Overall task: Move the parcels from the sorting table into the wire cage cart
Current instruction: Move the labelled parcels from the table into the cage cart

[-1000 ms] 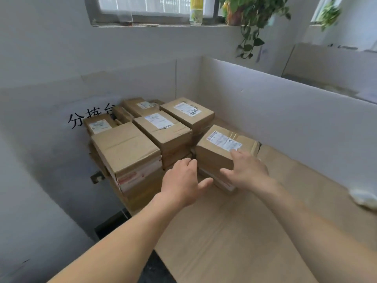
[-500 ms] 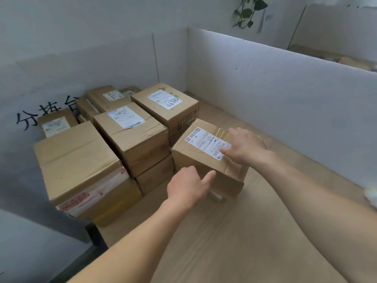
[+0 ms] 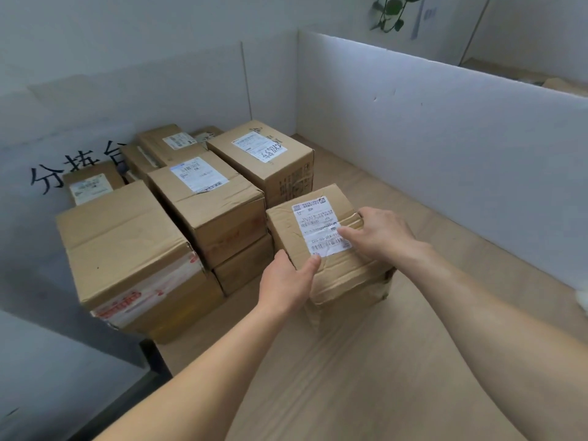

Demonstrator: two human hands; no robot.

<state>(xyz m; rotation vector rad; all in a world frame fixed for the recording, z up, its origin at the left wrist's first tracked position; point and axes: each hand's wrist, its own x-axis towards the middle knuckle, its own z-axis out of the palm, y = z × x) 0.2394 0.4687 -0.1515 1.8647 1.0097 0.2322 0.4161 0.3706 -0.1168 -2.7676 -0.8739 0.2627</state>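
Note:
A small cardboard parcel [image 3: 342,268] with a white shipping label sits on the wooden sorting table [image 3: 366,361], nearest to me. My left hand [image 3: 288,281] grips its near left corner, thumb on top by the label's edge. My right hand [image 3: 378,232] lies over the top right of the parcel, fingers curled on the taped seam and label. Behind and to the left stand several more cardboard parcels, among them a large box [image 3: 127,256] with red tape, a labelled box [image 3: 206,198] stacked on another, and a labelled box [image 3: 264,157] farther back. No wire cage cart is in view.
White partition panels [image 3: 445,128] wall the table at the back and right. The left panel carries black hand-written characters [image 3: 73,167]. A plant [image 3: 391,14] hangs at the upper right. The table's left edge drops off by a dark gap [image 3: 152,354].
My left hand has moved forward from the air in front of the parcel and taken hold of its near left corner. My right hand stays on top. The view has come closer.

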